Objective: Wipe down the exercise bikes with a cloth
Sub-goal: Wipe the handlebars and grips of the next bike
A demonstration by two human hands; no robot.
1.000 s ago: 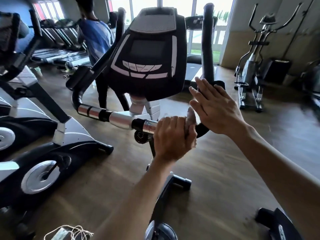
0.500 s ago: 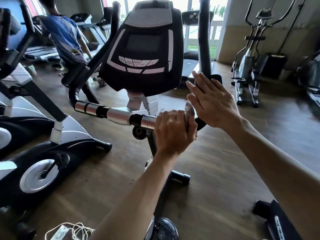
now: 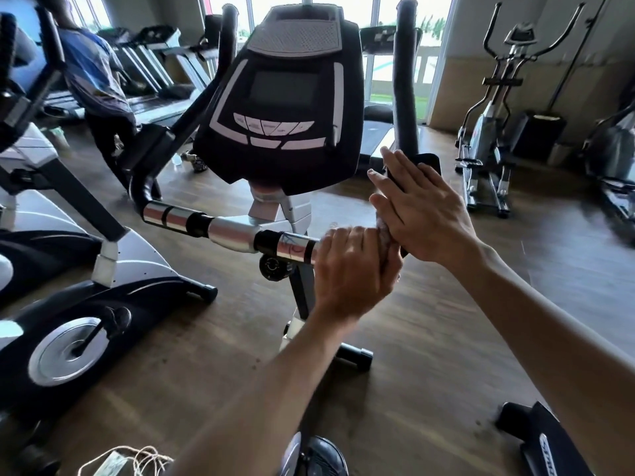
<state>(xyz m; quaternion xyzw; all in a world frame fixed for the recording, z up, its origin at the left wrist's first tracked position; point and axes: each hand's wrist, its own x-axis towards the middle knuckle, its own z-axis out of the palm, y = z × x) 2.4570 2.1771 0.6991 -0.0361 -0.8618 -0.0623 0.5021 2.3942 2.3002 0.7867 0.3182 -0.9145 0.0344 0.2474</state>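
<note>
An exercise bike stands right in front of me, its black console (image 3: 285,108) tilted up over a chrome and black handlebar (image 3: 220,228). My left hand (image 3: 354,269) grips a small pale cloth (image 3: 384,225) wrapped round the right part of that bar; only a bit of the cloth shows above my knuckles. My right hand (image 3: 422,207) lies flat, fingers straight, against the black right grip (image 3: 407,97) where it bends upward.
A second exercise bike (image 3: 103,276) stands close on the left. A person in a blue shirt (image 3: 92,70) bends over near the treadmills (image 3: 165,63) at the back left. An elliptical trainer (image 3: 494,125) stands at the right wall. A corded object (image 3: 127,462) lies at the bottom edge.
My view has shifted slightly; the person in blue has moved further left. My left hand stays wrapped on the bar with the cloth and my right hand stays flat on the grip.
</note>
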